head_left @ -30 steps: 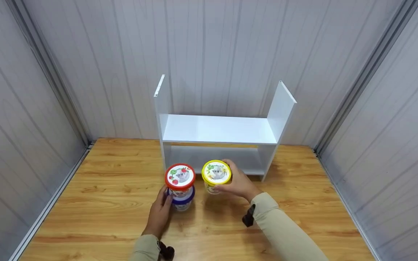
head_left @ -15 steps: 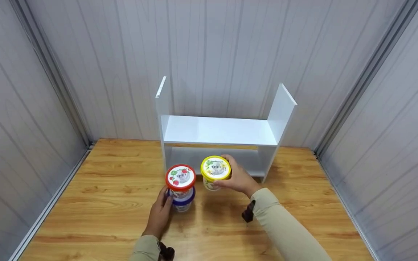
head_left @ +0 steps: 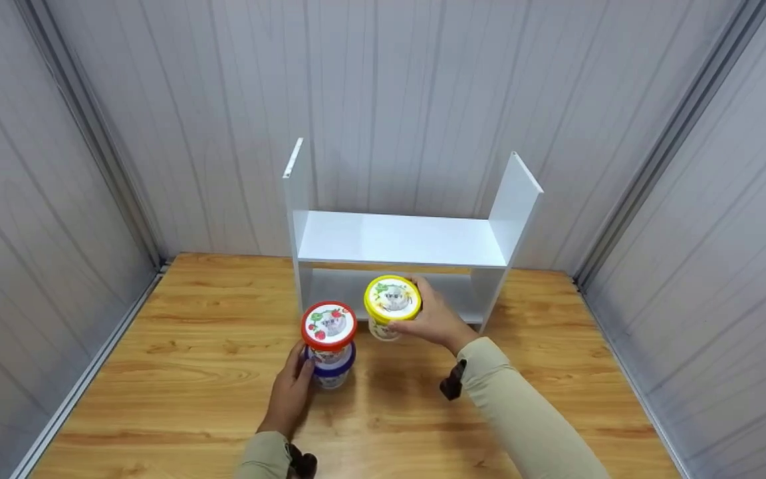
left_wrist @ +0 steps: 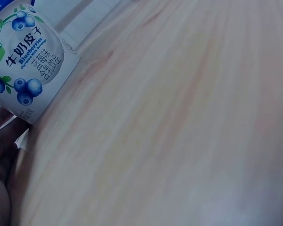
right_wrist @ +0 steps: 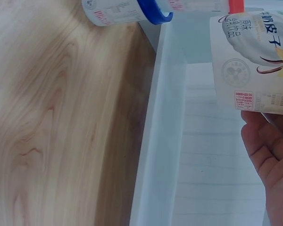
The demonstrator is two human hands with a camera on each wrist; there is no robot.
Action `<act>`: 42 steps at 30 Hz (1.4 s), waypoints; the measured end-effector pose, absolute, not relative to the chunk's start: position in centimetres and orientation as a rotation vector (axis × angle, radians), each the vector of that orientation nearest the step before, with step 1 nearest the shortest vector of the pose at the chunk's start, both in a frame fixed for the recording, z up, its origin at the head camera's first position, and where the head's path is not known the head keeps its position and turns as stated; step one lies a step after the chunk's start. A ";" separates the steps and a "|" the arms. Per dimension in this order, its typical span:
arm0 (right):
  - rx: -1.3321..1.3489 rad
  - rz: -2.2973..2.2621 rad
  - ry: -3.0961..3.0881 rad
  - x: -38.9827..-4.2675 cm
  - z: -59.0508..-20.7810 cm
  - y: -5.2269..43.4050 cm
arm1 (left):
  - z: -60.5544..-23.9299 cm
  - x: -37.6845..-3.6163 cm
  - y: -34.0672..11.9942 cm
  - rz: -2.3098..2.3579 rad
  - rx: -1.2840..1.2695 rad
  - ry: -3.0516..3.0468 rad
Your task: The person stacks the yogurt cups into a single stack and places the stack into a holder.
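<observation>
Gripping a yellow-lidded original-flavour milk tub (head_left: 393, 297) in its fingers (right_wrist: 257, 136), the right hand (head_left: 437, 320) fronts a white two-tier shelf (head_left: 403, 239) at twelve o'clock; at eight, the left hand (head_left: 288, 392) holds a blueberry-flavoured milk tub (left_wrist: 30, 61) topped by a red-lidded tub (head_left: 330, 326).

blue-lidded cup (head_left: 334, 371) partly hidden

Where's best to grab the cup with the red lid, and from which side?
Probably the rim of its red lid, from above: the cup stands upright with nothing over its top, and the rim juts out. The left hand crowds the left, the yellow-lidded cup the right.
</observation>
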State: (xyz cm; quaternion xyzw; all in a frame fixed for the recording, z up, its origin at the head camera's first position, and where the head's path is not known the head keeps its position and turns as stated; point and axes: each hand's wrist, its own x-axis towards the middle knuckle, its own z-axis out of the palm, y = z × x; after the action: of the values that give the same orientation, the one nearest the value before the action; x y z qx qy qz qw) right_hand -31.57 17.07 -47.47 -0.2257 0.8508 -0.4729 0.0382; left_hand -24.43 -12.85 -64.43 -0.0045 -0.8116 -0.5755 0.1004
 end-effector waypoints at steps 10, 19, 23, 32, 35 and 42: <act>-0.719 -1.463 2.607 -32.0 -45.6 16.3 | -64.2 -24.5 -12.9 -1.692 -0.071 -2.330; -0.672 -1.407 2.666 -31.9 -44.7 15.4 | -64.2 -24.5 -13.0 -1.706 -0.051 -2.353; -0.671 -1.395 2.667 -31.8 -44.6 14.9 | -64.1 -24.4 -13.0 -1.719 -0.034 -2.362; -0.709 -1.444 2.606 -31.6 -44.4 14.1 | -64.1 -24.4 -13.0 -1.716 -0.027 -2.377; -0.708 -1.439 2.608 -31.6 -44.3 13.8 | -64.1 -24.4 -12.9 -1.731 -0.019 -2.374; -0.778 -1.420 2.597 -31.5 -44.0 13.0 | -64.2 -24.3 -12.8 -1.753 -0.018 -2.365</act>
State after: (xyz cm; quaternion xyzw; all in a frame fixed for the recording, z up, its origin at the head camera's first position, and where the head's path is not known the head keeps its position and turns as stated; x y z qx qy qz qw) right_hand -31.47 12.98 -43.98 -0.2539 0.8480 -0.4635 0.0405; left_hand -24.33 -12.79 -64.20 -0.0061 -0.7993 -0.5927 0.0987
